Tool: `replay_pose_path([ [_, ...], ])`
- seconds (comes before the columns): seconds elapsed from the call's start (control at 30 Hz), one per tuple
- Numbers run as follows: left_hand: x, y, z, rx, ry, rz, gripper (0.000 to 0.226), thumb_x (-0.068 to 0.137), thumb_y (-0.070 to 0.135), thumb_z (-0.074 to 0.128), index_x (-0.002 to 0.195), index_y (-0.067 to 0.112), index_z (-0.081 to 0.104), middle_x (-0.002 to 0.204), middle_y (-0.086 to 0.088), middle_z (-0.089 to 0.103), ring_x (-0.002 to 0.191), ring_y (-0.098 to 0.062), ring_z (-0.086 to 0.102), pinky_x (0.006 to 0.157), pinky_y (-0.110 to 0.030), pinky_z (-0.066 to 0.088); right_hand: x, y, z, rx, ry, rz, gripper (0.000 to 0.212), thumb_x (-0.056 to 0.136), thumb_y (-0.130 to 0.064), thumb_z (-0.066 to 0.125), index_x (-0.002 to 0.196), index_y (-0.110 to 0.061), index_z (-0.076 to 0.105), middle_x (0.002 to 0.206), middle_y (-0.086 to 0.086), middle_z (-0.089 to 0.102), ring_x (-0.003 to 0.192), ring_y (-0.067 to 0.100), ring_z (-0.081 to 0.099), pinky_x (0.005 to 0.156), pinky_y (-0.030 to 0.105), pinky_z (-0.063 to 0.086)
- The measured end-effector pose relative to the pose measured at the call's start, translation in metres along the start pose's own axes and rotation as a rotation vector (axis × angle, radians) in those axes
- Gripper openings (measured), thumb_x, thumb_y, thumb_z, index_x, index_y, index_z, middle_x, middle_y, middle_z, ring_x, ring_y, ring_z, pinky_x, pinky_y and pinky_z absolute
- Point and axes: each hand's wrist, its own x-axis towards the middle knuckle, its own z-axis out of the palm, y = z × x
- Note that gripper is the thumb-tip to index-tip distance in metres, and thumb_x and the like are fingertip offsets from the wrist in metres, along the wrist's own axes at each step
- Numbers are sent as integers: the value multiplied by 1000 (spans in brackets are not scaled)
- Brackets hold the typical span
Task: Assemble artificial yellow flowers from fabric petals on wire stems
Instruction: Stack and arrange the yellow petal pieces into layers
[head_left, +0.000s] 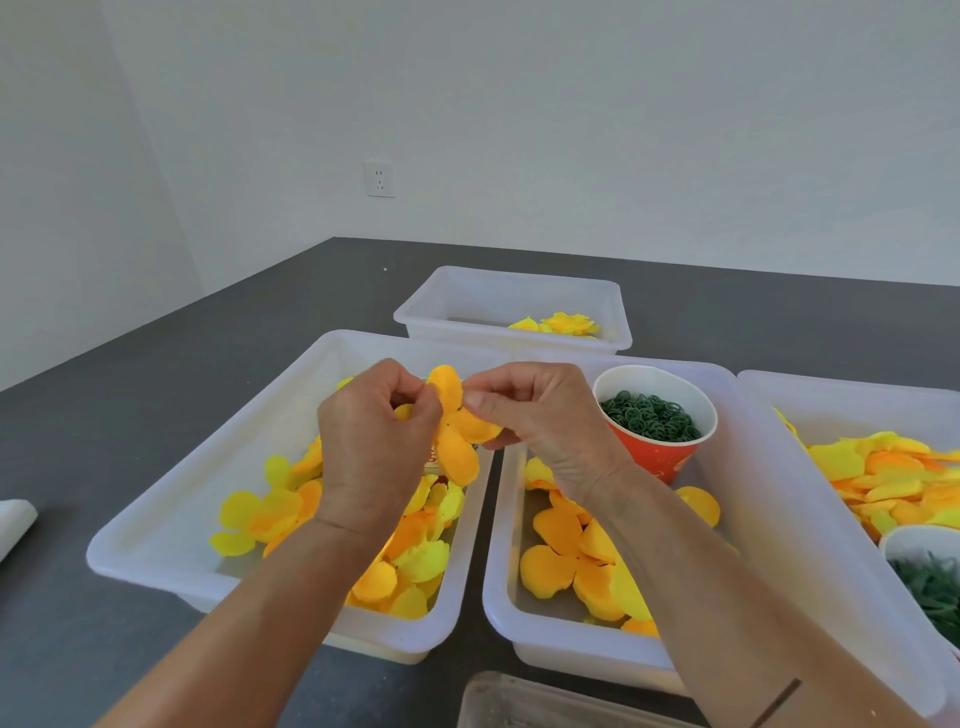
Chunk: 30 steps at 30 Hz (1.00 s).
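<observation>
Between both hands hangs an orange-yellow fabric petal piece (455, 430) with several lobes, held above the gap between two white trays. My left hand (375, 441) pinches its left side with curled fingers. My right hand (535, 410) pinches its right lobe between thumb and fingers. No wire stem can be made out; the hands hide the piece's middle. Loose yellow and orange petals (410, 561) lie in the left tray (156, 540) below my left forearm. More petals (566, 561) lie in the middle tray (498, 587).
A red paper cup (655, 415) of green rings stands in the middle tray. A far tray (511, 309) holds a finished yellow flower (569, 323). The right tray (810, 415) has petals and a white cup (930, 569) of green pieces. A clear container (519, 701) sits at the front edge.
</observation>
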Motion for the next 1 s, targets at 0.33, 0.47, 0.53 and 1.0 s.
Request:
replay_pose_path([
  [0.33,-3,-1,2,-95,-66,199,10,81,12,71,75,5,67,65,-4,64,58,-22,60,55,-36,52,-4,-2,3,-167,83,-75,49,78,-40,71,75,9,67,59,25,48,59,20,39,57,38,36],
  [0.47,-3,-1,3,-176,-166,92,5,77,11,74,80,9,70,70,2,68,65,-7,62,58,-10,46,-3,-3,2,-156,108,-33,46,77,-39,72,75,7,68,63,28,53,60,21,43,58,40,40],
  [0.53,-3,-2,2,-261,-221,8,7,76,11,75,81,13,71,74,5,70,69,-4,64,62,-14,50,-2,-2,2,-153,124,-16,39,77,-37,72,75,3,71,74,31,61,63,21,50,65,45,49],
  [1.0,-4,2,3,-200,-189,-33,5,77,11,75,78,10,71,47,23,54,46,4,47,45,-5,33,-4,-1,5,-460,319,-201,27,69,-24,81,71,-18,55,73,-9,43,64,2,38,59,11,31],
])
